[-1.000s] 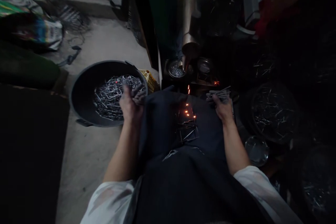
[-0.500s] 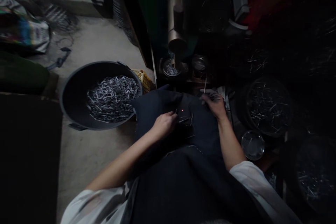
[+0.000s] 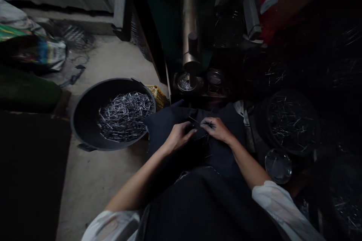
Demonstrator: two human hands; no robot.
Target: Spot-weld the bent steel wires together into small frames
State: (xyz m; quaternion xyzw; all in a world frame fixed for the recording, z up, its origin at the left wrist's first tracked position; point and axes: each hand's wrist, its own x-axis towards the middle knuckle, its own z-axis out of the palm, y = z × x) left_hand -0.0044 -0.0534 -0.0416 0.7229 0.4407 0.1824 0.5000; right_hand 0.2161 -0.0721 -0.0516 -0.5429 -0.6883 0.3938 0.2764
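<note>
Over the dark cloth [image 3: 162, 120] across my lap, my two hands are close together. My right hand [image 3: 217, 128] pinches a thin metal rod [image 3: 194, 120] that slants up and left toward the other hand; dark slivers, perhaps more rods, show at its fingers. My left hand [image 3: 179, 135] is curled, its thumb pointing at the right fingertips; what lies in its fingers is too dark to make out. A few loose rods [image 3: 207, 156] rest on the cloth below the hands.
Left stands a big dark basin [image 3: 77, 120] heaped with thin metal rods [image 3: 126, 115], beside a yellow crate [image 3: 160, 98]. Ahead, a metal shaft [image 3: 190, 19] hangs over a small dish of metal bits [image 3: 185, 84]. Right are a dark tub with rods [image 3: 288, 124] and a round clear-looking dish [image 3: 278, 165].
My right hand has come left and down from the cloth's far right edge to meet my left hand. The view has tilted slightly, shifting the surroundings lower.
</note>
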